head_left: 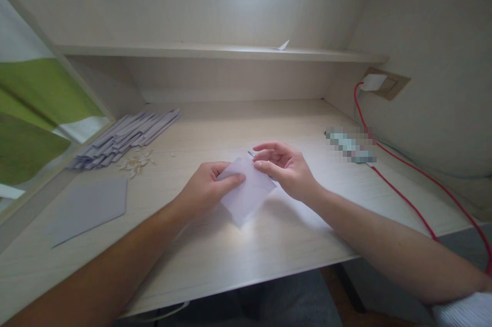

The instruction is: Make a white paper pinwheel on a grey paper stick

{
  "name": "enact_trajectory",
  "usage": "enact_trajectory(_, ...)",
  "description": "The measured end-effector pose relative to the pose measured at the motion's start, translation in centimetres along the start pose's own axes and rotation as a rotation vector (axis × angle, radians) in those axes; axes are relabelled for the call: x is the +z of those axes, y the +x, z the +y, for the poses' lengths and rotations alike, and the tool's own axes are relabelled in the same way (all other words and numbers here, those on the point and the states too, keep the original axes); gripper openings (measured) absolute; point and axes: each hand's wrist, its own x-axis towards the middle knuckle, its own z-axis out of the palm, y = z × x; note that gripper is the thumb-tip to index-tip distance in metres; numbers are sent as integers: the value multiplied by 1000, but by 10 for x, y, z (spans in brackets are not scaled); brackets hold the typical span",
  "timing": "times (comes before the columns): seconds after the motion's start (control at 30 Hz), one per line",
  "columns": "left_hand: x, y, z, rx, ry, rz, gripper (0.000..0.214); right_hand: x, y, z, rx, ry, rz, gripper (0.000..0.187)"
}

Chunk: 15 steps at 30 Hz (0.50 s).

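A small pale lilac paper sheet is held just above the middle of the light wooden desk, one corner pointing toward me. My left hand grips its left edge, thumb on top and fingers curled under. My right hand pinches the sheet's upper right corner between thumb and forefinger, the other fingers spread above. A thin dark item peeks out behind the paper; I cannot make it out.
A pile of folded grey paper strips lies at the back left, with small pale scraps beside it. A flat grey sheet lies front left. A blurred object and a red cable from a wall socket occupy the right.
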Motion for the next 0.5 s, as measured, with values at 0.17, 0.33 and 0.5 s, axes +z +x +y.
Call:
enact_trajectory(0.17, 3, -2, 0, -6, 35, -129, 28, 0, 0, 1, 26, 72, -64, 26)
enact_trajectory(0.33, 1, -2, 1, 4, 24, -122, 31, 0, -1, 4, -47, -69, -16, 15)
enact_trajectory(0.5, 1, -1, 0, 14, 52, -144, 30, 6, -8, -3, -246, -289, 20, 10)
